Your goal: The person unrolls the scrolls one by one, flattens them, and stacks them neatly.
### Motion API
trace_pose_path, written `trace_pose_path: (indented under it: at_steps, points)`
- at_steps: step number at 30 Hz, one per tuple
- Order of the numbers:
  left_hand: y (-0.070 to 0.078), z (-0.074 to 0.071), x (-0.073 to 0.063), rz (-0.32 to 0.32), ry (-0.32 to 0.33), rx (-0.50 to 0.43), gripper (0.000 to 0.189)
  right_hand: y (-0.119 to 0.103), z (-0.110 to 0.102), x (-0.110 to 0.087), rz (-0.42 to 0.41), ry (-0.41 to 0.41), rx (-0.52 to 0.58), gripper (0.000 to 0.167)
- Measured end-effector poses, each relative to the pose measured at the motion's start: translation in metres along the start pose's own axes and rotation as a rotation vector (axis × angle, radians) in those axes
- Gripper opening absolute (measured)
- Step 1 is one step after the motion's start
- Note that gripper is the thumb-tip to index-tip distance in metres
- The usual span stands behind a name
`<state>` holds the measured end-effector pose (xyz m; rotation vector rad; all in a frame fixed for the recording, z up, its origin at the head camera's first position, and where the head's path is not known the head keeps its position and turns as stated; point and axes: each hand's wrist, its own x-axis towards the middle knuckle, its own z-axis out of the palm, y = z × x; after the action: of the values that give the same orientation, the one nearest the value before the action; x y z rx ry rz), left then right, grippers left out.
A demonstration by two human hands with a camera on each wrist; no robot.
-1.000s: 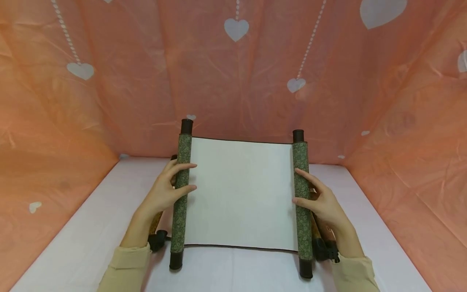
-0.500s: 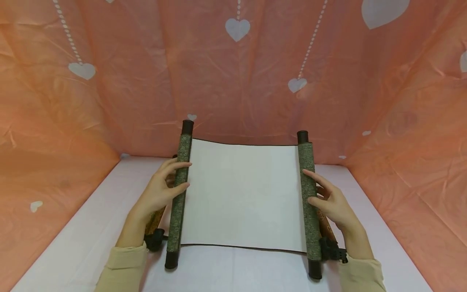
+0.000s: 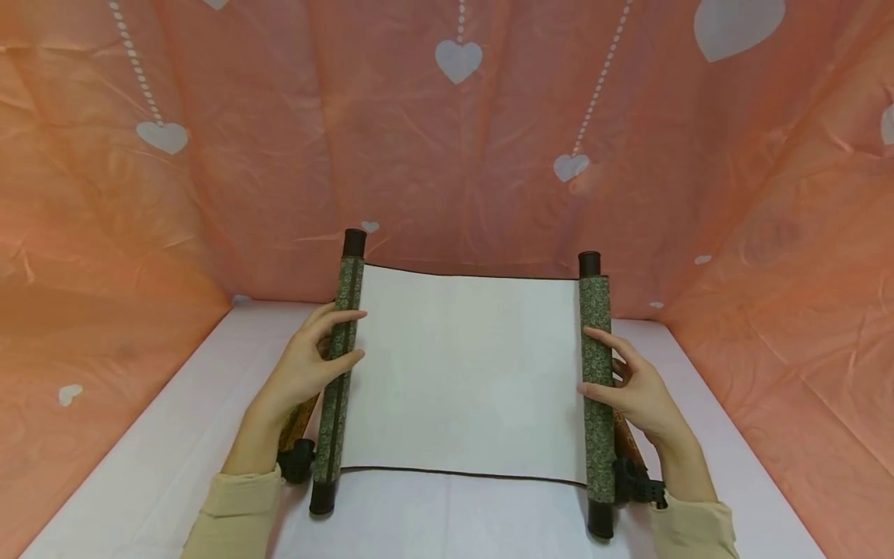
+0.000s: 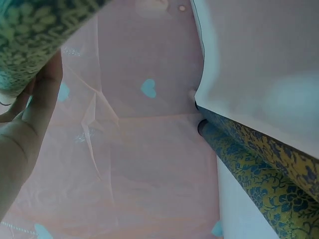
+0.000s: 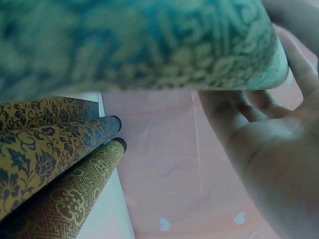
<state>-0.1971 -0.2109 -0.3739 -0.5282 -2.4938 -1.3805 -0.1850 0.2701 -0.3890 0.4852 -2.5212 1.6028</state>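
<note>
A hanging scroll with blank white paper (image 3: 464,373) is held partly unrolled above the table. Green patterned fabric covers both its rolls, and black caps finish their ends. My left hand (image 3: 300,369) grips the left roll (image 3: 330,435), thumb and index finger on the near side, other fingers mostly hidden behind. Around the right roll (image 3: 598,446), the fingers of my right hand (image 3: 646,396) curl in the same way. The wrist views show that green roll close up on the left (image 4: 40,35) and right (image 5: 164,45) sides.
Under the held scroll lie other rolled scrolls, a gold-and-blue roll (image 5: 55,149) and a brown patterned roll (image 5: 75,199) among them. A white cloth covers the table (image 3: 447,520). Orange drapes (image 3: 419,171) with white hearts hang behind and at both sides.
My right hand and the right roll have moved rightward, and the left roll has shifted slightly left. A wider stretch of white paper now spans between the rolls.
</note>
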Motion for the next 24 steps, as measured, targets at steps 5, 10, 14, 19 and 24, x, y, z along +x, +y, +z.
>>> trace_pose_path:
  at_steps: [5, 10, 14, 19, 24]
  points:
    - [0.000, -0.001, 0.001, -0.012, 0.013, 0.011, 0.053, 0.003, 0.002, 0.002, -0.071, 0.035, -0.022, 0.076]
    - [-0.001, -0.004, 0.000, -0.012, 0.030, 0.037, 0.049, 0.003, -0.001, 0.002, -0.098, 0.037, -0.036, 0.079]
    - [-0.001, -0.008, -0.003, -0.002, 0.042, 0.045, 0.047, 0.001, -0.007, 0.000, -0.097, 0.002, -0.037, 0.084]
    - [-0.001, -0.012, -0.006, 0.034, 0.034, 0.045, 0.045, 0.001, -0.011, -0.004, -0.114, -0.020, -0.061, 0.083]
    - [0.001, -0.016, -0.011, 0.026, 0.030, 0.045, 0.046, 0.000, -0.017, -0.009, -0.071, -0.031, -0.097, 0.084]
